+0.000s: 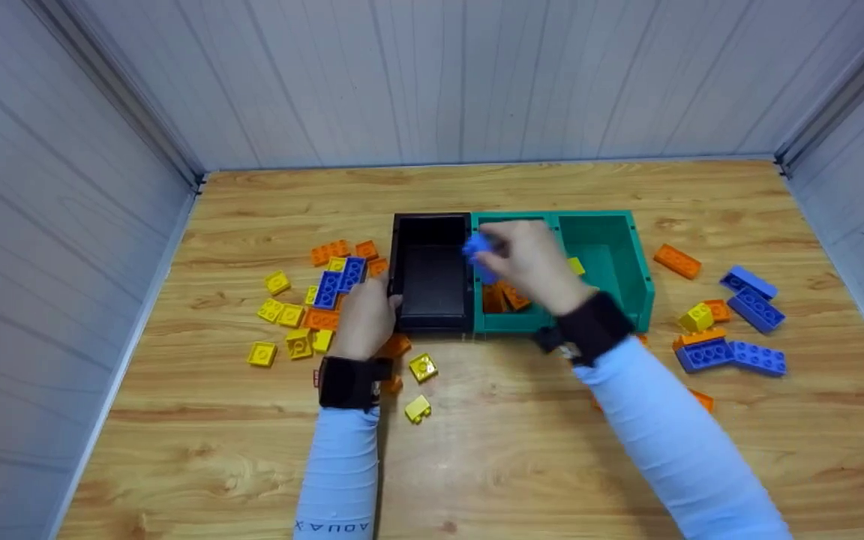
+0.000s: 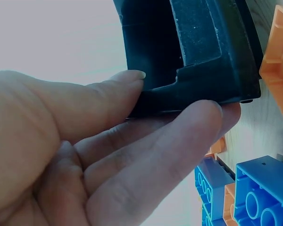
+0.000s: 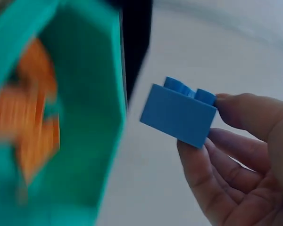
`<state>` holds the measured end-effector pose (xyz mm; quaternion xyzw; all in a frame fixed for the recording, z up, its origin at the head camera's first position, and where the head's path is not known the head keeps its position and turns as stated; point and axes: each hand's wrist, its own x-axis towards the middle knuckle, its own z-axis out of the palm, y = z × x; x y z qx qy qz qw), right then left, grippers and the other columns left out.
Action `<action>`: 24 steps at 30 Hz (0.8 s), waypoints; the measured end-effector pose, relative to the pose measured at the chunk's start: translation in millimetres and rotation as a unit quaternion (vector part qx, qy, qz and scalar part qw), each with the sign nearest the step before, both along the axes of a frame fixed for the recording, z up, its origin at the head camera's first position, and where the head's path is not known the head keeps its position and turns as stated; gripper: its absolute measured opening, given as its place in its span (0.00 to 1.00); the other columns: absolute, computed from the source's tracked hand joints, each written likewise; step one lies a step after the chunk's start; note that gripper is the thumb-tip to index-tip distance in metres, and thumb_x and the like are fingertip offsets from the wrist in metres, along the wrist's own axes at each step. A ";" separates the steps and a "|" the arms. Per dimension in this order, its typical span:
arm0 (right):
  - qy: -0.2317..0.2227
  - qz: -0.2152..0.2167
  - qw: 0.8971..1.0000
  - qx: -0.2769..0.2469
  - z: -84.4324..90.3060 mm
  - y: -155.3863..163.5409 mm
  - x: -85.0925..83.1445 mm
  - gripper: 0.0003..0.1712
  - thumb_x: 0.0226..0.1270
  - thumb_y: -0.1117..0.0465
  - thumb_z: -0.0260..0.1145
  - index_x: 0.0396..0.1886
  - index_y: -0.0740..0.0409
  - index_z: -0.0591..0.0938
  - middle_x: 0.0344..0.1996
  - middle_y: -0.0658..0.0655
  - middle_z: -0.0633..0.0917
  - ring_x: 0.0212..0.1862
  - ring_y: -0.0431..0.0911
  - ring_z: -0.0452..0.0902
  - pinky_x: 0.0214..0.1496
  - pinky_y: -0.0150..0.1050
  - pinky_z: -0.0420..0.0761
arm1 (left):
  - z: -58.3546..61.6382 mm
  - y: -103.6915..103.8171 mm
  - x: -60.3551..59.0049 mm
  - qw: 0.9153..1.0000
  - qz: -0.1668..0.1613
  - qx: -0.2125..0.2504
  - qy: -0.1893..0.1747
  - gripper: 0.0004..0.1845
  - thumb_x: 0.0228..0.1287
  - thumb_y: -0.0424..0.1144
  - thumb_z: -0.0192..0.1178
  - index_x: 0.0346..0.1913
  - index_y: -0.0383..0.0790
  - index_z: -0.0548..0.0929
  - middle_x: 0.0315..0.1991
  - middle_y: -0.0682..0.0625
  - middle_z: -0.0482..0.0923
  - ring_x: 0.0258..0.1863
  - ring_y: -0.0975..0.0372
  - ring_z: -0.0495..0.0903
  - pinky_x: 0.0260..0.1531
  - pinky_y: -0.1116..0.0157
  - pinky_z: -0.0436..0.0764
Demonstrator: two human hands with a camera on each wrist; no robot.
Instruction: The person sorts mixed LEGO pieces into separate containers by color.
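Note:
My right hand (image 1: 511, 259) pinches a small blue brick (image 1: 477, 247) (image 3: 179, 113) between thumb and fingers, above the wall shared by the black bin (image 1: 432, 225) and the green bin (image 1: 631, 247). The green bin's left compartment holds several orange bricks (image 1: 503, 298) (image 3: 33, 122); a yellow brick (image 1: 576, 265) lies in its right one. My left hand (image 1: 364, 319) grips the black bin's near left corner (image 2: 203, 89), thumb against its side and fingers under its lip. The black bin looks empty.
Yellow, orange and blue bricks (image 1: 327, 289) lie scattered left of the black bin; two yellow ones (image 1: 422, 367) sit in front. More blue and orange bricks (image 1: 732, 352) lie right of the green bin. Grey walls enclose the wooden table (image 1: 477, 465) on three sides.

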<state>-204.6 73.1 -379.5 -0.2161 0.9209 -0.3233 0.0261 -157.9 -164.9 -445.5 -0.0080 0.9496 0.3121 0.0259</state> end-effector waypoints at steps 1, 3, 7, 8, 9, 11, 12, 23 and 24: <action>-0.002 0.010 1.000 0.003 -3.9 -14.1 -2.0 0.25 0.68 0.61 0.68 0.62 0.65 0.78 0.46 0.63 0.86 0.42 0.49 0.84 0.42 0.39 0.84 | -0.1 -0.1 -0.1 1.000 -0.001 0.002 0.001 0.22 0.73 0.33 0.57 0.66 0.28 0.73 0.53 0.32 0.80 0.48 0.46 0.82 0.44 0.52 0.82; -0.004 0.024 0.999 0.021 -11.7 -38.3 -6.3 0.25 0.69 0.60 0.68 0.62 0.65 0.78 0.48 0.63 0.86 0.44 0.49 0.84 0.44 0.40 0.84 | -0.1 -0.3 -0.1 1.000 -0.001 0.003 0.004 0.22 0.73 0.33 0.57 0.66 0.29 0.73 0.53 0.32 0.80 0.48 0.46 0.82 0.44 0.52 0.82; -0.002 0.040 0.996 0.080 -28.1 -69.8 -15.2 0.23 0.70 0.60 0.66 0.61 0.65 0.80 0.52 0.63 0.84 0.49 0.51 0.83 0.49 0.40 0.83 | -0.7 -0.5 -0.5 1.000 -0.004 0.003 0.009 0.21 0.72 0.32 0.58 0.64 0.29 0.75 0.50 0.33 0.81 0.45 0.47 0.83 0.41 0.53 0.82; -0.001 0.041 0.995 0.094 -31.8 -74.3 -17.0 0.22 0.70 0.60 0.66 0.60 0.65 0.80 0.51 0.63 0.85 0.48 0.51 0.83 0.48 0.40 0.83 | -0.9 -0.5 -0.8 1.000 -0.005 0.003 0.011 0.20 0.72 0.32 0.58 0.64 0.29 0.75 0.49 0.33 0.81 0.45 0.47 0.83 0.41 0.53 0.82; 0.000 0.043 0.993 0.106 -35.4 -77.9 -18.7 0.20 0.70 0.61 0.66 0.58 0.65 0.81 0.49 0.63 0.85 0.47 0.52 0.84 0.47 0.40 0.83 | -0.9 -0.5 -1.1 1.000 -0.006 0.002 0.012 0.20 0.72 0.32 0.58 0.63 0.29 0.76 0.48 0.34 0.82 0.45 0.47 0.83 0.41 0.53 0.82; -0.001 0.046 0.991 0.123 -42.5 -83.0 -20.6 0.16 0.70 0.62 0.65 0.54 0.65 0.83 0.44 0.63 0.86 0.42 0.51 0.85 0.41 0.40 0.84 | -1.7 -0.5 -1.3 1.000 -0.007 0.001 0.014 0.18 0.72 0.32 0.58 0.61 0.29 0.77 0.47 0.34 0.82 0.44 0.47 0.83 0.40 0.52 0.82; -0.003 0.048 0.991 0.128 -45.9 -84.9 -21.0 0.15 0.69 0.63 0.66 0.52 0.65 0.84 0.41 0.62 0.86 0.39 0.51 0.85 0.38 0.39 0.84 | -1.8 -0.5 -1.4 1.000 -0.007 0.001 0.015 0.17 0.72 0.32 0.58 0.60 0.29 0.78 0.46 0.34 0.82 0.44 0.47 0.83 0.40 0.53 0.82; 0.008 0.076 0.984 0.164 -60.7 -90.5 -16.4 0.06 0.66 0.65 0.67 0.37 0.64 0.86 0.33 0.62 0.86 0.35 0.56 0.85 0.36 0.46 0.84 | -0.5 -1.2 0.1 1.000 -0.011 0.005 0.019 0.15 0.73 0.32 0.57 0.58 0.32 0.79 0.39 0.37 0.83 0.36 0.49 0.83 0.32 0.55 0.79; 0.009 0.081 0.984 0.159 -57.7 -88.7 -16.4 0.07 0.66 0.65 0.67 0.39 0.64 0.86 0.34 0.62 0.87 0.36 0.55 0.85 0.37 0.46 0.84 | -0.4 -1.3 0.0 1.000 -0.009 0.006 0.017 0.15 0.73 0.32 0.57 0.58 0.32 0.79 0.39 0.37 0.83 0.37 0.50 0.83 0.33 0.55 0.79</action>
